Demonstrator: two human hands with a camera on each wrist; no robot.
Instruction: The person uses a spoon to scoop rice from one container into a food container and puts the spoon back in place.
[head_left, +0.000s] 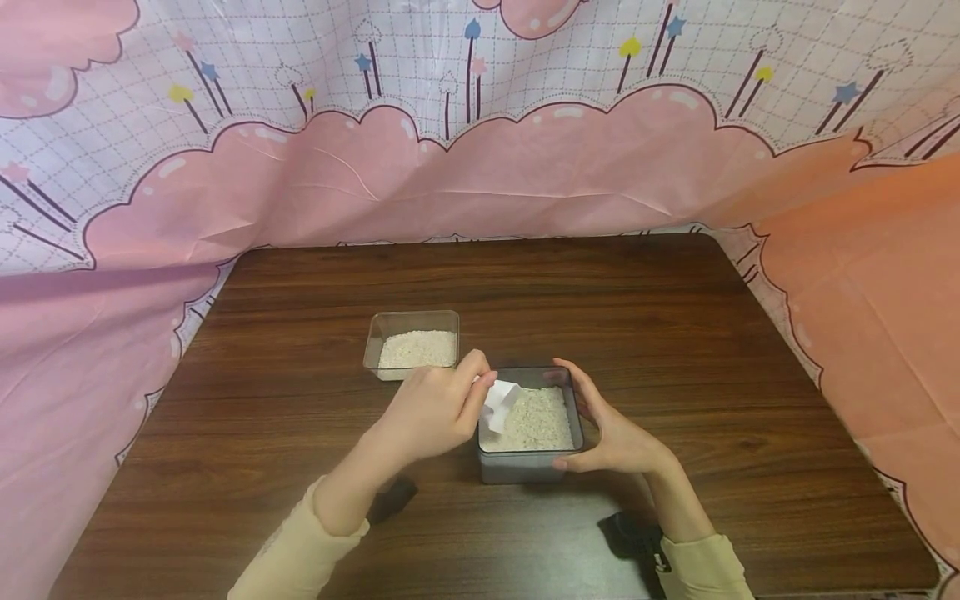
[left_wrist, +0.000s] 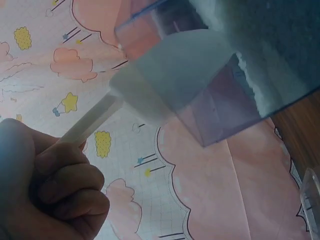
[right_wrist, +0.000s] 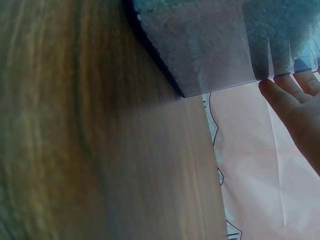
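Scoop (head_left: 501, 400) (seemingly touching grain (head_left: 542, 421)) is gripped by left fingers (left_wrist: 75, 181); right fingers (head_left: 588, 392) hold box (head_left: 522, 469).

Two hands (head_left: 431, 407) (head_left: 619, 437), two containers (head_left: 522, 468) (head_left: 375, 340), two heaps of grains (head_left: 538, 421) (head_left: 416, 348), one scoop (head_left: 500, 403), one table (head_left: 675, 333)

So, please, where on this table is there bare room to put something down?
Bare table lies right of the right hand, left of the clear box, and between that box and the curtain. Crowded: around the gray box, where the left hand holds the scoop.
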